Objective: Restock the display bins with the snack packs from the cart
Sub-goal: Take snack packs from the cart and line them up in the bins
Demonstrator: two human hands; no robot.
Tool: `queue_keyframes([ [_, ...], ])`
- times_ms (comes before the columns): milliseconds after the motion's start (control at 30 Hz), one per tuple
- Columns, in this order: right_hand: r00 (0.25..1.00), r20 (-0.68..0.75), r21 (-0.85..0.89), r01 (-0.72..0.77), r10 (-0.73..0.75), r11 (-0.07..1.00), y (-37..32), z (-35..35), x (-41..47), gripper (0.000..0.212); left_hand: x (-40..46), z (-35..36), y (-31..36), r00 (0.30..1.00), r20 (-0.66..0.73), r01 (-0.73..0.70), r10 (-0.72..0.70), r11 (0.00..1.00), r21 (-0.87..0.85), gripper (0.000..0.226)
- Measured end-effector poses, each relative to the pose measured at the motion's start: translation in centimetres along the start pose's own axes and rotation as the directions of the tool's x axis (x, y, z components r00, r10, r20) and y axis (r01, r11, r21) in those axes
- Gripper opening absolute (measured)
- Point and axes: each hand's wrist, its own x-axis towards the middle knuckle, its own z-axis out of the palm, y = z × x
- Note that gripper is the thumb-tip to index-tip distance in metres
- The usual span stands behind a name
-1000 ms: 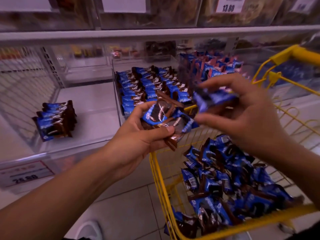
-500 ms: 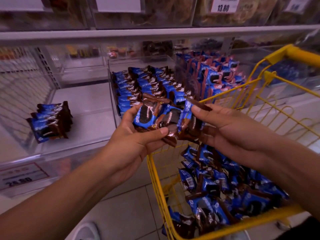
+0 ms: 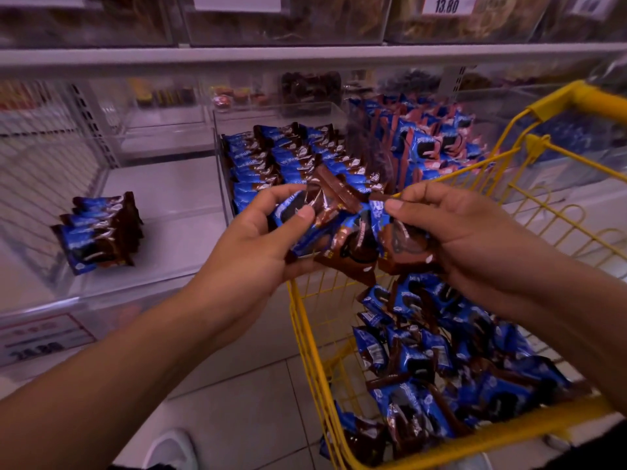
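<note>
Above the yellow cart (image 3: 307, 337), your left hand (image 3: 258, 252) grips a fanned stack of snack packs (image 3: 325, 228) while your right hand (image 3: 451, 232) pinches another pack against it. You appear to be gathering a handful; next, carry it to the near-bare bin (image 3: 176, 195) and stand it beside the short row (image 3: 98, 232).

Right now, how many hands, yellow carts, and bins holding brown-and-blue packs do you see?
Hands: 2, left hand and right hand, both gripping packs
Yellow carts: 1, the cart
Bins with brown-and-blue packs: 2, left bin and middle bin
Total: 5
</note>
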Motion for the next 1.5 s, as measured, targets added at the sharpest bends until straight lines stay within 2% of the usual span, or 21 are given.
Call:
queue_keyframes([
  [67,0.995,0.044,-0.100,0.098,-0.094,0.990,-0.7,-0.8,0.2,0.009,0.2,-0.2,0.4,0.998,-0.049,-0.036,0.037,0.999,0.021,0.031],
  [200,0.971,0.123,-0.377,0.238,-0.206,0.895,-2.2,-2.1,0.2,0.018,0.1,-0.7,0.7,0.982,-0.140,-0.106,0.124,0.986,0.127,0.059],
  [267,0.964,0.183,-0.370,0.250,-0.194,0.895,-2.5,-2.1,0.1,0.024,-0.1,-0.6,0.6,0.979,-0.120,-0.123,0.163,0.950,0.286,0.049],
  [333,0.957,0.219,-0.322,0.254,-0.189,0.912,-2.5,-1.6,0.0,0.021,-0.3,0.1,0.5,0.988,-0.021,-0.132,0.153,0.908,0.398,0.024],
  [367,0.954,0.225,-0.331,0.265,-0.197,0.906,-2.3,-1.2,0.0,0.019,-0.5,0.5,0.4,0.995,0.025,-0.103,0.101,0.921,0.377,0.015],
  [433,0.943,0.252,-0.372,0.303,-0.219,0.877,-1.9,-0.6,0.1,0.018,-0.8,1.3,0.6,0.998,0.042,0.044,-0.056,0.967,0.250,0.021],
  [500,0.933,0.279,-0.360,0.321,-0.227,0.876,-1.5,0.0,0.2,0.017,-0.7,1.4,1.0,0.978,0.069,0.190,-0.198,0.976,0.110,0.043],
  [567,0.932,0.277,-0.367,0.329,-0.235,0.870,-1.3,0.3,0.2,0.018,-0.8,1.1,1.1,0.929,0.226,0.278,-0.292,0.956,0.093,0.065],
  [633,0.936,0.266,-0.354,0.317,-0.230,0.880,-1.4,0.4,0.3,0.021,-1.1,1.1,1.2,0.870,0.379,0.302,-0.316,0.948,0.096,0.060],
  [700,0.944,0.235,-0.340,0.302,-0.230,0.891,-1.6,0.2,0.3,0.033,-1.3,0.9,1.0,0.842,0.442,0.331,-0.310,0.943,0.031,0.050],
  [767,0.956,0.149,-0.345,0.289,-0.252,0.893,-1.7,0.0,0.2,0.050,-1.4,0.8,0.8,0.837,0.466,0.340,-0.286,0.940,-0.034,0.054],
  [833,0.959,0.051,-0.329,0.279,-0.278,0.902,-1.5,0.0,0.1,0.056,-1.4,0.8,0.6,0.882,0.410,0.270,-0.232,0.962,-0.036,0.055],
  [967,0.950,-0.066,-0.145,0.293,-0.305,0.945,-1.1,0.3,0.3,0.037,-0.9,1.1,0.4,0.974,0.194,0.101,-0.116,0.991,0.084,0.058],
  [1067,0.967,-0.133,0.023,0.222,-0.217,0.975,-0.9,0.3,0.4,0.042,-0.7,1.2,0.2,0.995,0.087,0.042,-0.054,0.991,0.128,0.055],
  [1167,0.972,-0.158,0.064,0.183,-0.171,0.981,0.0,0.9,0.1,0.045,-0.8,1.6,-0.2,0.998,0.042,0.047,-0.051,0.994,0.096,0.055],
  [1267,0.966,-0.147,-0.022,0.210,-0.210,0.978,0.6,1.8,-0.4,0.036,-0.9,1.9,-0.7,0.994,0.055,0.101,-0.099,0.994,-0.031,0.051],
  [1333,0.951,-0.122,-0.146,0.266,-0.284,0.953,0.7,2.3,-0.6,0.031,-1.0,2.1,-0.7,0.985,0.057,0.169,-0.163,0.979,-0.114,0.048],
  [1433,0.932,-0.006,-0.343,0.337,-0.361,0.877,0.7,2.7,-0.6,0.033,-1.2,2.3,-0.6,0.974,0.088,0.224,-0.209,0.951,-0.212,0.043],
  [1500,0.942,0.067,-0.386,0.329,-0.329,0.862,0.8,2.9,-0.7,0.038,-1.3,2.3,-0.1,0.967,0.123,0.248,-0.223,0.934,-0.258,0.044],
])
